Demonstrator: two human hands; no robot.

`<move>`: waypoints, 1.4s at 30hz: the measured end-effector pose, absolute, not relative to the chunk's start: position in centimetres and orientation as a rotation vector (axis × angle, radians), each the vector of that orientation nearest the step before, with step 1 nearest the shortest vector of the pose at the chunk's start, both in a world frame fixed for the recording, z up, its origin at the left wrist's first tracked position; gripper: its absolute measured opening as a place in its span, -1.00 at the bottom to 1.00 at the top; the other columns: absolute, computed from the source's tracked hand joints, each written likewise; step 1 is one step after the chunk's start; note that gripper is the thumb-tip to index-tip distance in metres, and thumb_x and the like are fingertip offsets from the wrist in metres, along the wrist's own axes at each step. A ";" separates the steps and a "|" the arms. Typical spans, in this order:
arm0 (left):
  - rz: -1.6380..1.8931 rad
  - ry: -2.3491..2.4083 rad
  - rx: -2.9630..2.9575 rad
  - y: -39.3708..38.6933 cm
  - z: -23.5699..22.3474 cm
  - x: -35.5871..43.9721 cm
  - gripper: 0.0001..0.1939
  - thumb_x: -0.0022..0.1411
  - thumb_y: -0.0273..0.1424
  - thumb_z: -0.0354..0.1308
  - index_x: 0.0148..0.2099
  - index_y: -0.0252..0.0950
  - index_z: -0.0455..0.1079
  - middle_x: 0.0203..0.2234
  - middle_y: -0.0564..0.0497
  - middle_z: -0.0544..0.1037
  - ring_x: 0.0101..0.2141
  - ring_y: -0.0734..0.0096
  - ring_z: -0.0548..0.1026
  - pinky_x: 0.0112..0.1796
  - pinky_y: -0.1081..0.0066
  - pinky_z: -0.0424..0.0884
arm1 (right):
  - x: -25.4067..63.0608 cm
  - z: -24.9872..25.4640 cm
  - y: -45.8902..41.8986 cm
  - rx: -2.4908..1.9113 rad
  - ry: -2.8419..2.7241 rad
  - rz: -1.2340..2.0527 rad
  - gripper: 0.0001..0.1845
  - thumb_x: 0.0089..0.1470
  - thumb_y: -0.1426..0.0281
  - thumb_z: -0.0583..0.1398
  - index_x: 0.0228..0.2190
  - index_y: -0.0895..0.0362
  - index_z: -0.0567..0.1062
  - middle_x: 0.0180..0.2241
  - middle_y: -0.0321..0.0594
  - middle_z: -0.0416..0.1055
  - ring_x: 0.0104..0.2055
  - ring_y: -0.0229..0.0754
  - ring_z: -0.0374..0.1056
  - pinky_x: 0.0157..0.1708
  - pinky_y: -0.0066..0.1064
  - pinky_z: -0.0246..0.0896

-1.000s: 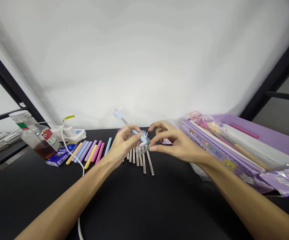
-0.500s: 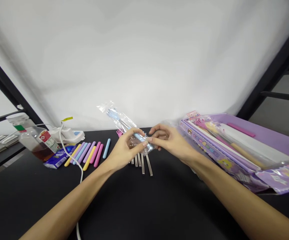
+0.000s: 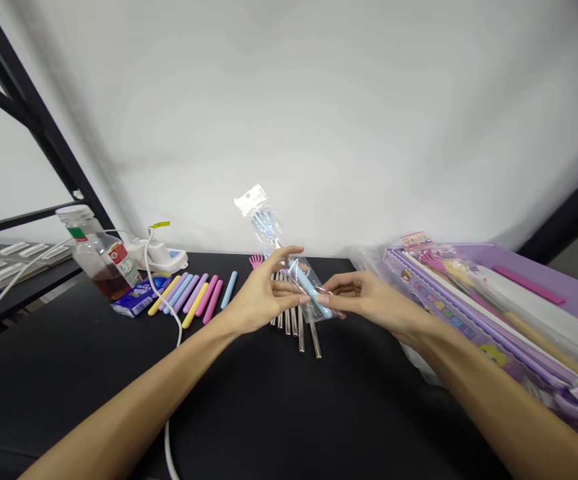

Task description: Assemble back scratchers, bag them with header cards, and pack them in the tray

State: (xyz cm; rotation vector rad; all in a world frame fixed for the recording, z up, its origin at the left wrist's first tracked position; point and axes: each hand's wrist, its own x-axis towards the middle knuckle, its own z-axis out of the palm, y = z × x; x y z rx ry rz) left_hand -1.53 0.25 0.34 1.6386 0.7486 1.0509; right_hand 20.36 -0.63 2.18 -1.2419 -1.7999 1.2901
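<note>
A light-blue back scratcher in a clear plastic sleeve is held aslant between the hands, its finger-shaped head raised beyond the left hand. The sleeve's edge is gripped by that hand's thumb and fingers, the index finger being lifted. The handle's lower end is pinched by the right hand. Metal rods are laid beneath both hands; coloured handles are lined up beyond the left one, and a purple box is set beside the right.
</note>
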 end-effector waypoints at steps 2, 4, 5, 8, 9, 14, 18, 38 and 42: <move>0.997 0.726 1.679 0.2 0.4 -1.8 -0.23 0.08 -0.41 0.38 0.29 -0.01 0.19 0.11 -0.13 0.35 -0.31 0.40 0.57 -0.18 0.23 0.59 | 20.3 2.2 -0.7 -1.245 -1.829 1.306 -0.67 -0.08 0.14 0.40 -0.41 0.14 0.56 -0.47 -0.25 0.43 -0.41 -0.23 0.29 -0.34 -0.33 0.18; 0.980 0.710 1.722 0.3 0.7 -2.1 -0.21 0.07 -0.40 0.39 0.30 -0.01 0.19 0.11 -0.12 0.38 -0.25 0.36 0.55 -0.13 0.19 0.57 | 20.2 2.2 -0.8 -1.247 -1.858 1.315 -0.66 -0.07 0.12 0.39 -0.45 0.15 0.53 -0.48 -0.25 0.43 -0.40 -0.21 0.30 -0.32 -0.32 0.19; 1.003 0.714 1.733 0.3 0.9 -2.2 -0.24 0.09 -0.38 0.39 0.29 -0.01 0.21 0.13 -0.12 0.37 -0.20 0.33 0.54 -0.08 0.17 0.56 | 20.3 2.3 -0.9 -1.246 -1.877 1.319 -0.65 -0.07 0.11 0.38 -0.47 0.14 0.51 -0.49 -0.26 0.42 -0.40 -0.21 0.30 -0.32 -0.32 0.19; 1.219 0.775 1.681 1.0 1.3 -2.6 -0.49 0.23 -0.26 0.27 0.21 -0.09 0.34 0.11 -0.11 0.40 -0.13 0.29 0.52 -0.02 0.18 0.52 | 20.4 2.3 -0.8 -1.246 -1.941 1.327 -0.61 -0.08 0.10 0.38 -0.51 0.13 0.43 -0.52 -0.30 0.36 -0.41 -0.22 0.27 -0.34 -0.34 0.15; 1.315 0.803 1.635 1.3 1.4 -2.7 -0.56 0.27 -0.23 0.22 0.18 -0.11 0.36 0.04 -0.10 0.44 -0.16 0.31 0.53 -0.04 0.20 0.53 | 20.5 2.2 -0.8 -1.236 -1.969 1.334 -0.60 -0.07 0.10 0.38 -0.52 0.13 0.41 -0.52 -0.32 0.33 -0.42 -0.23 0.24 -0.35 -0.34 0.14; 1.646 0.877 1.425 2.8 1.0 -3.6 -0.66 0.26 -0.21 0.24 0.04 -0.18 0.37 -0.31 0.01 0.50 -0.31 0.43 0.52 -0.15 0.29 0.55 | 20.8 2.1 -0.8 -1.192 -1.982 1.433 -0.60 -0.05 0.15 0.38 -0.55 0.11 0.33 -0.48 -0.33 0.29 -0.36 -0.23 0.23 -0.30 -0.35 0.15; 1.635 0.900 1.374 3.0 0.7 -3.9 -0.59 0.11 -0.25 0.37 -0.02 -0.22 0.39 -0.13 -0.04 0.49 -0.30 0.44 0.54 -0.22 0.34 0.56 | 21.1 2.0 -0.9 -1.179 -1.984 1.650 -0.56 -0.13 0.29 0.44 -0.46 0.10 0.26 -0.42 -0.33 0.40 -0.44 -0.30 0.27 -0.40 -0.41 0.14; 1.104 0.844 1.633 1.0 -0.2 -1.5 -0.08 0.13 -0.35 0.35 0.42 0.00 -0.04 0.33 -0.20 0.07 -0.42 0.60 0.54 -0.32 0.34 0.62 | 24.8 0.4 1.7 -1.534 -2.280 0.132 -0.57 0.17 0.18 0.16 0.01 0.10 0.50 0.04 -0.04 0.49 0.15 0.16 0.33 0.14 0.00 0.19; 1.031 0.811 1.657 0.8 -0.6 -1.1 -0.05 0.15 -0.33 0.35 0.43 0.08 -0.10 0.34 -0.18 0.06 -0.42 0.63 0.53 -0.34 0.35 0.61 | 25.6 -1.3 2.3 -1.613 -2.458 0.076 -0.36 0.23 0.18 0.11 0.29 0.06 0.25 0.30 -0.09 0.22 0.40 0.26 -0.09 0.28 0.12 -0.04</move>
